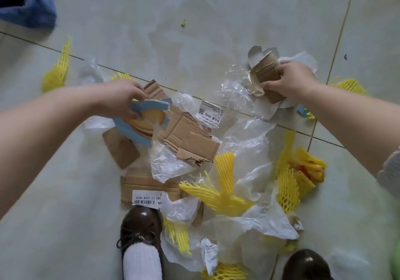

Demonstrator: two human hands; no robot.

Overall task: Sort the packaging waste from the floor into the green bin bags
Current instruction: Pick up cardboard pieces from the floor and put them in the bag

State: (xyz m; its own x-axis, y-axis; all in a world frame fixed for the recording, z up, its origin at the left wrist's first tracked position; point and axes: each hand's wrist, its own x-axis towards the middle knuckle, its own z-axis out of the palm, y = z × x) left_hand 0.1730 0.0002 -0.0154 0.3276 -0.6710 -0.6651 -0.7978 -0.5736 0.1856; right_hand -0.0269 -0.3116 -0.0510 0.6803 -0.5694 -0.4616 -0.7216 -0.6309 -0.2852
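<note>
Packaging waste lies scattered across a pale tiled floor (194, 41), seen from above by the person sorting it. The left hand (123, 98) pinches a piece of blue printed card (138, 126) by its upper edge, thumb below and fingers above, over a torn flat of brown cardboard (188, 136). The right hand (290, 80) grips a small folded cardboard box (265, 69), fingers curled round it, with crinkled clear plastic film (236, 89) touching the box beneath.

Yellow foam netting (225, 191) and more plastic lie nearer the person's two dark shoes (140, 225). No green bag is clearly visible; only a green blur shows at the lower right edge.

Likely risks: the film may cling to the box and end up in the cardboard bag, and loose plastic underfoot could slip.
</note>
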